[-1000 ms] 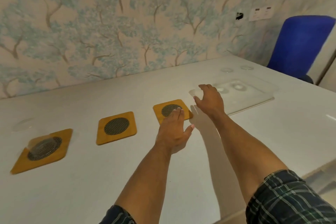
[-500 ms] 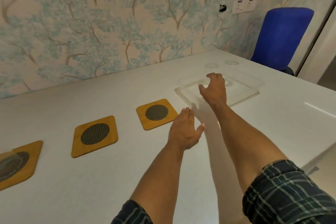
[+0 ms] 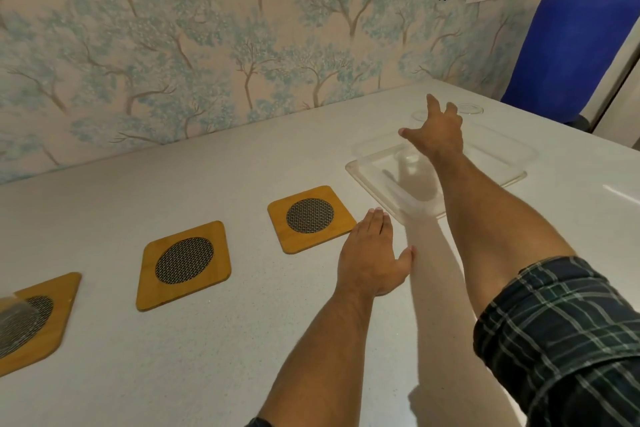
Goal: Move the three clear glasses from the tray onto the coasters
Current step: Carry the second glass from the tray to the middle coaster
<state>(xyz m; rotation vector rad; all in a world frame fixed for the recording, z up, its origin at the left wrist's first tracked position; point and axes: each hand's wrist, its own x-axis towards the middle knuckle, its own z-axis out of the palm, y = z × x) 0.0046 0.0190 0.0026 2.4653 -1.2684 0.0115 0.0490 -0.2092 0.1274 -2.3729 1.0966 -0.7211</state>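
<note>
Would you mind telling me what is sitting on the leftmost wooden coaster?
A clear glass stands on the square wooden coaster with the mesh centre, at the frame's left edge. The frame cuts off part of both, so only part of the glass shows.

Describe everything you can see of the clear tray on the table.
The clear tray is a shallow rectangle of see-through plastic or glass with rounded corners and a raised rim. It lies flat on the white table, to the right of the row of wooden coasters and apart from the nearest one. The right hand reaches over it with fingers spread, and its forearm crosses the near edge. Two faint glass rims show above its far side.
</note>
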